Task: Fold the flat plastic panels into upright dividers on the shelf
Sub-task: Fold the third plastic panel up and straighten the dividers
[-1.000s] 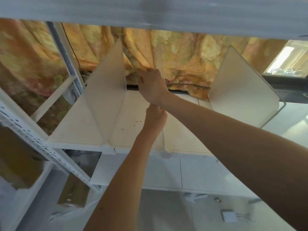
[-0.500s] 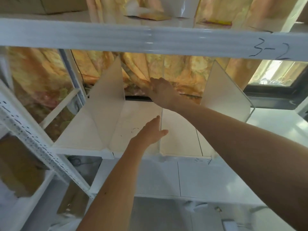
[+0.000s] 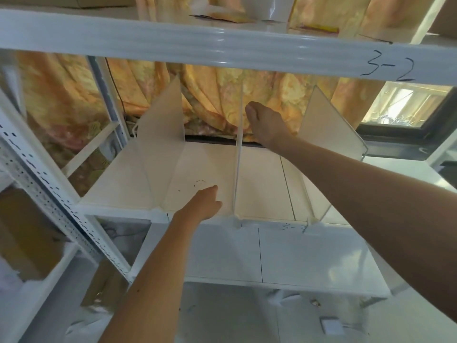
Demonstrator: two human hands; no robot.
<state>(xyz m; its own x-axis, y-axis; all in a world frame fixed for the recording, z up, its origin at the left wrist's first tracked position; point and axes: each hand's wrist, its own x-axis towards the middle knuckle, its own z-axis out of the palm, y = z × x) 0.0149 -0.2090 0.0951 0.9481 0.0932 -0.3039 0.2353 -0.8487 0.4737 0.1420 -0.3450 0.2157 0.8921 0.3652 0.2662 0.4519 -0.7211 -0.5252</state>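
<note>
At the back of the shelf (image 3: 264, 194), the fingers (image 3: 251, 111) of the right hand (image 3: 265, 126) press against the right face of the middle divider (image 3: 237, 154) near its top rear edge; whether they curl around it cannot be told. That divider stands upright, seen edge-on. Further forward, the left hand (image 3: 204, 203) lies palm down with fingers loosely spread on the flat panel (image 3: 197, 169) just left of the divider's base. Another divider (image 3: 163, 134) stands upright to the left, and a third (image 3: 329, 139) to the right. Behind hangs an orange curtain (image 3: 212, 95); above runs a white beam (image 3: 222, 48) marked "3-2".
</note>
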